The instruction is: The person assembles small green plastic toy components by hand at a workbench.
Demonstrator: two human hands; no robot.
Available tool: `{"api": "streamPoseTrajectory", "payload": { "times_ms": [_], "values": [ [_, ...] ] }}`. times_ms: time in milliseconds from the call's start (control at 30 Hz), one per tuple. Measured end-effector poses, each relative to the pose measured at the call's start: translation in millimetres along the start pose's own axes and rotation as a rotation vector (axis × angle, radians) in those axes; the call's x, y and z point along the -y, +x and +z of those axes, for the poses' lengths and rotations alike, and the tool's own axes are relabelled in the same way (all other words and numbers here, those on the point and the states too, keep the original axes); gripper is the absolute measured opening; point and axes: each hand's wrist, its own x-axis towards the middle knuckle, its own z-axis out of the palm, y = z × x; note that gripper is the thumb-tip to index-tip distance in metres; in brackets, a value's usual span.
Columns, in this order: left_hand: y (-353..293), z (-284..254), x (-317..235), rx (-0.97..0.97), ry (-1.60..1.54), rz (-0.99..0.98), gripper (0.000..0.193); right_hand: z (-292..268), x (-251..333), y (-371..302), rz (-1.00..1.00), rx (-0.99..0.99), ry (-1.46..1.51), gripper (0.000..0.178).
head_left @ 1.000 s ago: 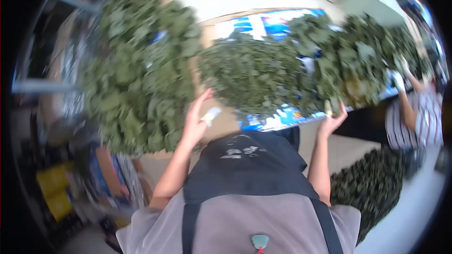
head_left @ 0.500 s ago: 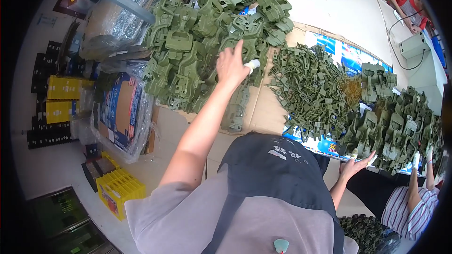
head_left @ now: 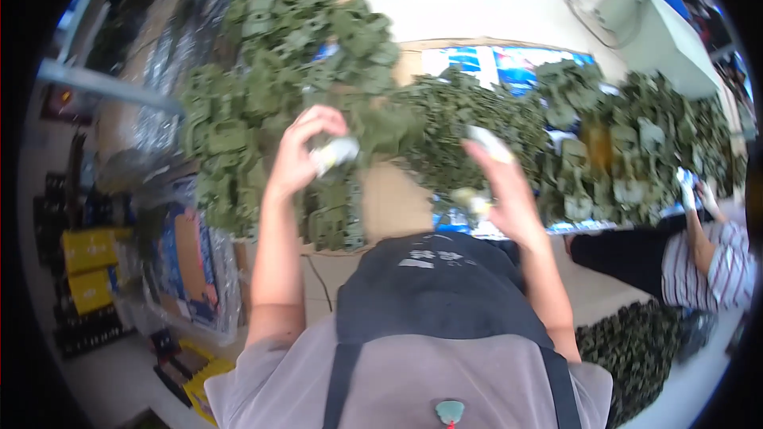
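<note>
My left hand [head_left: 300,155] is over the left heap of large olive-green molded plastic parts [head_left: 226,131], fingers curled, with a white wrapping on the thumb. A smeared green plastic part [head_left: 388,129] reaches from its fingers across the cardboard and appears to be in its grip. My right hand [head_left: 513,191] hovers at the near edge of a pile of small green plastic pieces [head_left: 461,107]. Its thumb and fingers are apart, tips wrapped in white, with nothing visible between them. Both hands are blurred by motion.
More large green parts [head_left: 636,139] cover the table's right side. A co-worker in a striped top [head_left: 703,258] has hands at that end. Bare cardboard [head_left: 389,202] lies between the piles. Wrapped sheets [head_left: 195,258] and a yellow crate [head_left: 203,381] stand at left; dark-green pieces [head_left: 636,357] lie low right.
My left hand's fingers have gone from spread to curled, with a green part at them. My right hand has come from the large parts at right to the small-piece pile. The view has turned.
</note>
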Motion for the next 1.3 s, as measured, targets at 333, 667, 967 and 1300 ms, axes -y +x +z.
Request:
{"api": "streamPoseTrajectory", "payload": {
  "times_ms": [333,667,967,1300],
  "values": [
    [-43,79,-24,0.008,-0.658,-0.346,0.104,67,-8,-30,0.258,0.106,0.534,0.085],
    [-75,125,-36,0.210,-0.528,-0.399,0.110,63,4,-49,0.308,0.109,0.533,0.086],
    [-84,106,-32,0.025,-0.434,-0.409,0.107,50,12,-50,0.267,-0.098,0.226,0.086],
    [-68,92,-4,-0.010,-1.537,-0.651,0.083,74,-100,1,0.417,-0.132,-0.118,0.063]
  ]
}}
